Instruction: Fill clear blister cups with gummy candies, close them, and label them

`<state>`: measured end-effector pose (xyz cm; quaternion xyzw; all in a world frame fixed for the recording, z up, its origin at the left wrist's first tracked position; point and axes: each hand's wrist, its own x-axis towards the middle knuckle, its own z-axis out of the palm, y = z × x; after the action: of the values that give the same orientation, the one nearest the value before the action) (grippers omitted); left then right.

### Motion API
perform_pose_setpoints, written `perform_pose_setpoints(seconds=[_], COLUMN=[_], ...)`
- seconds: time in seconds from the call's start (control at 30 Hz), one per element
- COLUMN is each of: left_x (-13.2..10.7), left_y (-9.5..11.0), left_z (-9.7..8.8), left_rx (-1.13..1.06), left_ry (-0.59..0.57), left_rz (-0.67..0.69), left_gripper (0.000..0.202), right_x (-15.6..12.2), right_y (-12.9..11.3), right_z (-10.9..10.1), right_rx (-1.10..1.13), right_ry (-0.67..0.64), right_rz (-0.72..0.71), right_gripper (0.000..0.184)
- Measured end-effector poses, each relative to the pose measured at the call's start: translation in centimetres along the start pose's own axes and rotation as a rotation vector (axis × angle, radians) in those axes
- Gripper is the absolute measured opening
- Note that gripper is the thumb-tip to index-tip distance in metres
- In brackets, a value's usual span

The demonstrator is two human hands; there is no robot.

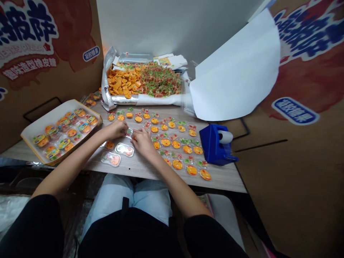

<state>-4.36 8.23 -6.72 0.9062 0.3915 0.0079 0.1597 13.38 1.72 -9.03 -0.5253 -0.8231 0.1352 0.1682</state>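
The fingers of the left hand (116, 129) and right hand (142, 140) are pressed together, and we see them pinching a small clear packet (129, 132) from either side at centre frame; the fingertips hide much of it, and its contents are hard to make out. Both palms face down, with the wrists slightly bent. The forearms converge from the lower corners and disappear into black sleeves (32, 229) at the bottom edge.

Rows of sealed sweet packets (172, 143) lie just above the hands and extend to the right, leaving little room between them. Two larger clear packets (124, 149) (110, 158) lie just below the hands. We find the widest open room on the wood-grain tabletop (150, 175), along its near edge. At left, a white tray (55, 120) with a yellow rim holds more packets and sits just beside the left forearm. At right, a blue tape dispenser (215, 145) stands near the table's edge. Upper centre, orange and green gummies (142, 80) are heaped on silver foil (107, 73), and a curled white paper sheet (236, 68) rises at upper right. Printed cardboard panels (40, 43) flank the table, cut off by the frame.
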Motion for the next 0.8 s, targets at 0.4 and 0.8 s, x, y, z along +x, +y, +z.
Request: perform_pose_setpoints(seconds=[0.4, 0.8], left_x=[2.2, -15.6], left_y=[3.9, 6.7], left_z=[-1.8, -2.9], left_rx=[0.214, -0.076], left_ry=[-0.171, 0.379], left_rz=[-0.159, -0.137], left_gripper=[0.032, 0.028], right_x=[0.7, 0.1], right_y=[2.5, 0.2], right_z=[-1.4, 0.8], right_rx=[-0.09, 0.019], right_ry=[-0.233, -0.173], right_rz=[-0.13, -0.228], right_gripper=[0.027, 0.046])
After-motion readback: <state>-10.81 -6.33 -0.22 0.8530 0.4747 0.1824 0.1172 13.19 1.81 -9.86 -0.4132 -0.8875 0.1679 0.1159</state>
